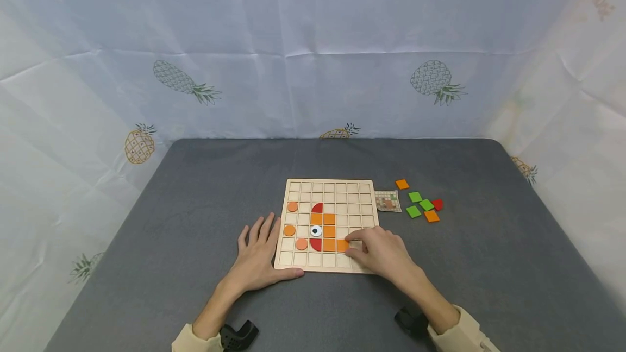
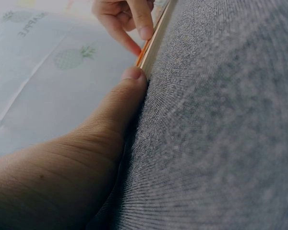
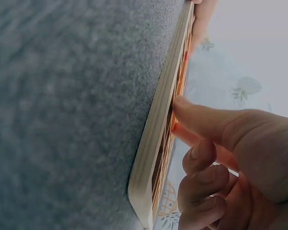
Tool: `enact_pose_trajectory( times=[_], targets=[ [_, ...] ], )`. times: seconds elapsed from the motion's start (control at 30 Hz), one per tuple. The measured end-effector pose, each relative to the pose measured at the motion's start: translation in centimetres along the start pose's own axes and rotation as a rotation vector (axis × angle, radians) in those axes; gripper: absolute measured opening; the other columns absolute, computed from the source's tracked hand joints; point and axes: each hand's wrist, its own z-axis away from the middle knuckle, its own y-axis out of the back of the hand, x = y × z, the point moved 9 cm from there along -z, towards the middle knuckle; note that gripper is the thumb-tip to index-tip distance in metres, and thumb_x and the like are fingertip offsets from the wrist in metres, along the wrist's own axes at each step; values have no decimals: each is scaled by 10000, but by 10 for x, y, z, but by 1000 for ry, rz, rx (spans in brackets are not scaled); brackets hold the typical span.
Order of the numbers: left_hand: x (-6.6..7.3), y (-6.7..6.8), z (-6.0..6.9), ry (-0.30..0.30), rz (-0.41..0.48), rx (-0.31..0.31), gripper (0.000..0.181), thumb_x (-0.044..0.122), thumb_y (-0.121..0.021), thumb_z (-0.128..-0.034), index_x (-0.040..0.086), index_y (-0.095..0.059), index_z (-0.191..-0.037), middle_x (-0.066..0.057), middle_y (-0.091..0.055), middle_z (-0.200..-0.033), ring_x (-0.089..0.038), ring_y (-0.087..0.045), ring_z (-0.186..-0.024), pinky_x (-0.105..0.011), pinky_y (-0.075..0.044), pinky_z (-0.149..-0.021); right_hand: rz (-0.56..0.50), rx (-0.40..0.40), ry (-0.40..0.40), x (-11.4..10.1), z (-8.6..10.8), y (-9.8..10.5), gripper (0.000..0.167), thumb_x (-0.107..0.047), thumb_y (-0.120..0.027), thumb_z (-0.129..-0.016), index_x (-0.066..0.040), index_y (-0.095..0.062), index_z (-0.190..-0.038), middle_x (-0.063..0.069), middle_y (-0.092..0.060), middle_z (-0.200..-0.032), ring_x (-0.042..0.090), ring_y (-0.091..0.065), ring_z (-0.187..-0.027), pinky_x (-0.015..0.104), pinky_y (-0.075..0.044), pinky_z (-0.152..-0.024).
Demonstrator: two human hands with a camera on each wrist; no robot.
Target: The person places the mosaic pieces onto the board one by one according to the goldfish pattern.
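Observation:
A wooden grid board (image 1: pixel 354 195) lies on the table, holding flat coloured pieces in some cells: orange squares (image 1: pixel 329 219), orange discs (image 1: pixel 289 230), red rounded pieces (image 1: pixel 315 244) and a white eye piece (image 1: pixel 316 231). My left hand (image 1: pixel 258 261) rests spread at the board's left side, its thumb against the front left corner. With thumb and index finger, my right hand (image 1: pixel 385 252) pinches an orange square tile (image 1: pixel 342 245) at a cell in the second row from the front. The right wrist view shows that hand's other fingers (image 3: pixel 204 184) curled.
A small printed pattern card (image 1: pixel 388 201) touches the board's right edge. Beyond it lie several loose green tiles (image 1: pixel 413 212), orange tiles (image 1: pixel 432 216) and a red piece (image 1: pixel 438 204). A patterned cloth (image 1: pixel 303 91) hangs behind the grey table (image 1: pixel 205 189).

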Motion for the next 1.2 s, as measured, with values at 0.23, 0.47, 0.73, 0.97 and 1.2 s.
enact_pose_trajectory(
  times=[0.23,0.47,0.73,0.97,1.2],
  targets=[
    [0,1,0,1,4,-1,1264,741,-743,-729,76,-181,-1646,-210,-167,-1708,-460,-146,-1563,-707,-65,-1175,-7,50,7,12,2,11,247,-245,-823,-860,-172,-799,-1095,-94,-442,-506,63,-352,-443,222,-201,-440],
    [0,1,-1,2,6,-10,1263,743,-741,-731,73,-183,-1645,-215,-165,-1708,-463,-134,-1566,-709,-60,-1177,-26,79,-36,37,6,28,294,-261,-814,-866,-149,-779,-1135,-78,-433,-518,84,-359,-436,213,-206,-437],
    [0,0,-2,10,2,-15,1258,738,-738,-735,65,-186,-1643,-218,-155,-1709,-461,-128,-1569,-705,-50,-1185,-14,160,-73,63,13,55,310,-233,-810,-874,-112,-762,-1155,-50,-461,-544,102,-393,-455,228,-253,-426],
    [0,0,-3,13,9,-22,1259,735,-740,-737,71,-175,-1646,-216,-156,-1710,-458,-117,-1573,-701,-44,-1187,-33,223,-112,88,18,73,344,-247,-778,-905,-72,-743,-1200,-39,-451,-547,102,-352,-444,215,-194,-427],
    [1,0,-1,18,19,-24,1266,733,-745,-731,72,-173,-1647,-219,-160,-1708,-462,-115,-1571,-704,-41,-1183,-10,254,-204,114,22,83,405,-255,-755,-922,-2,-717,-1235,-22,-448,-553,118,-319,-448,236,-193,-427]
  ],
)
